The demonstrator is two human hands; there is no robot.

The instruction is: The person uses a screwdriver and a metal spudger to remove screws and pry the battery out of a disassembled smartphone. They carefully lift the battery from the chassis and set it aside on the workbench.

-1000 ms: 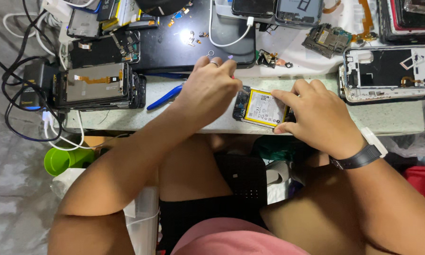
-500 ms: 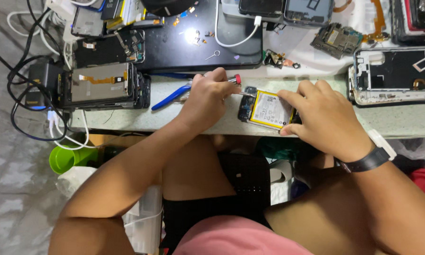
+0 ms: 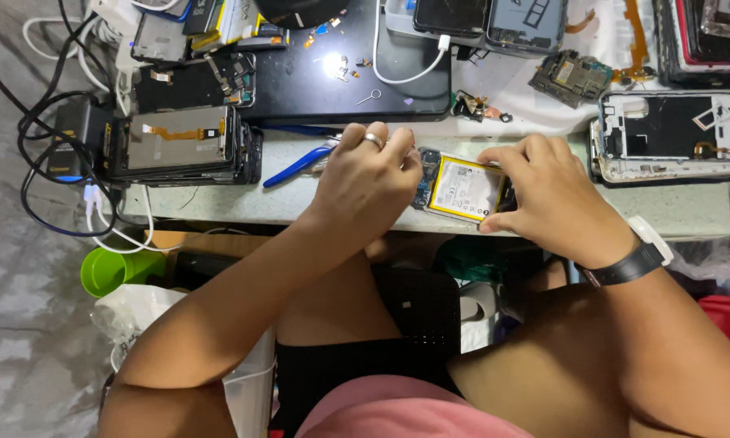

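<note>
- Left hand (image 3: 363, 180) has shifted since half a second ago: then it was closed on a red-tipped tool just left of the phone, now it sits fisted right against the phone's left end, tool no longer visible under it.
- Right hand (image 3: 553, 193) barely changed, same grip on the phone's right end.
- Opened smartphone with a yellow-edged white battery (image 3: 465, 188) lies flat at the front edge of the pale grey worktop (image 3: 219, 207), between the two hands.
- Left hand: fingers curled in, silver ring on one finger, knuckles touching the phone's blue board end; cannot tell what, if anything, is inside the fist.
- Right hand: fingers clamped on the phone's right edge, thumb on the near side, black wristband on the wrist.
- Blue-handled pliers (image 3: 296, 165) lie on the worktop just left of the left hand, partly hidden by it.
- Stack of dark phone screens with an orange flex cable (image 3: 178, 144) sits further left.
- White phone frame with a black inner panel (image 3: 673, 134) sits to the right, well apart from the right hand.
- Black flat mat with small screws (image 3: 340, 69) lies behind the hands.
- Green plastic cup (image 3: 109, 269) sits below the worktop edge on the left.
</note>
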